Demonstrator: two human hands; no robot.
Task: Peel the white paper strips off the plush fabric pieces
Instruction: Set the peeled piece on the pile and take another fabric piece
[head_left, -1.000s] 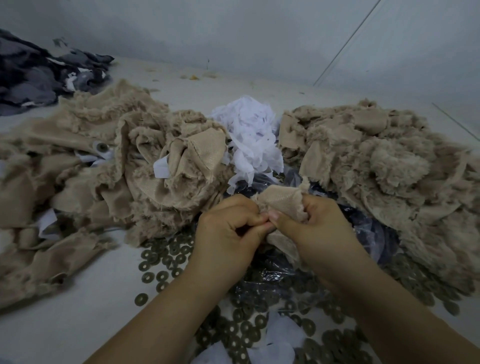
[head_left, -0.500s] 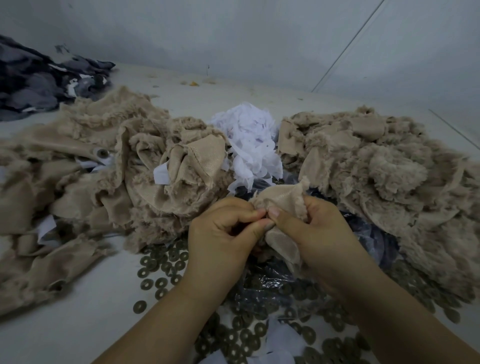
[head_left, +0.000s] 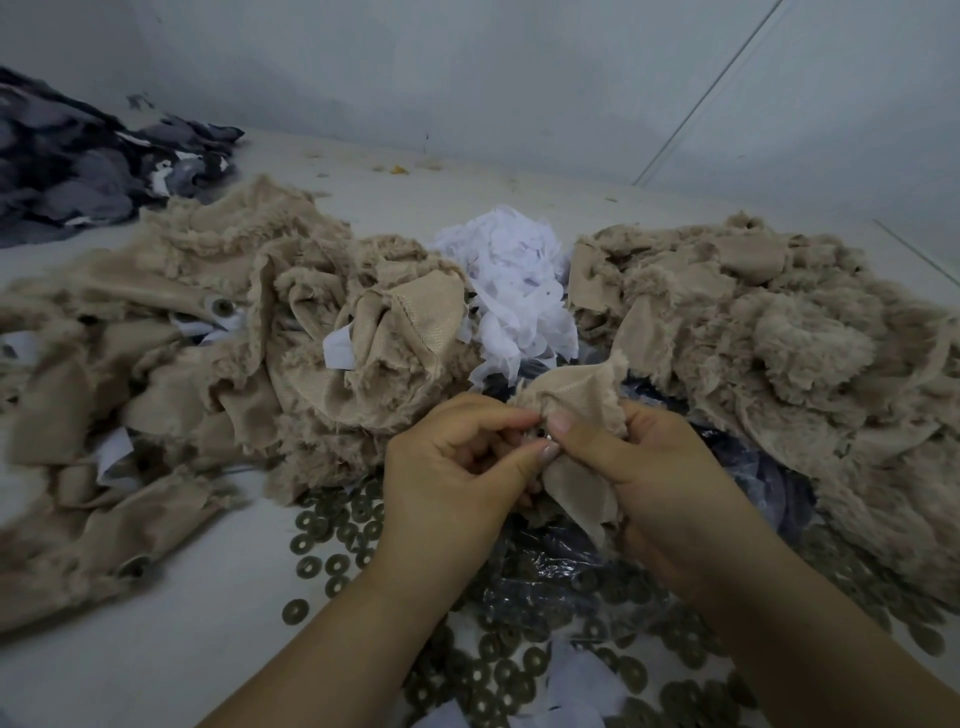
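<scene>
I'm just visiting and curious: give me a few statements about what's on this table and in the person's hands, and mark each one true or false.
1. Both hands hold one beige plush fabric piece. True: the left hand and right hand pinch it together.
2. The pile of white paper strips lies between two heaps of plush. True.
3. The small flat rings on the table are bright red. False: they are dull olive-brown.
4. The dark grey fabric heap lies at the near right. False: it lies at the far left.
</scene>
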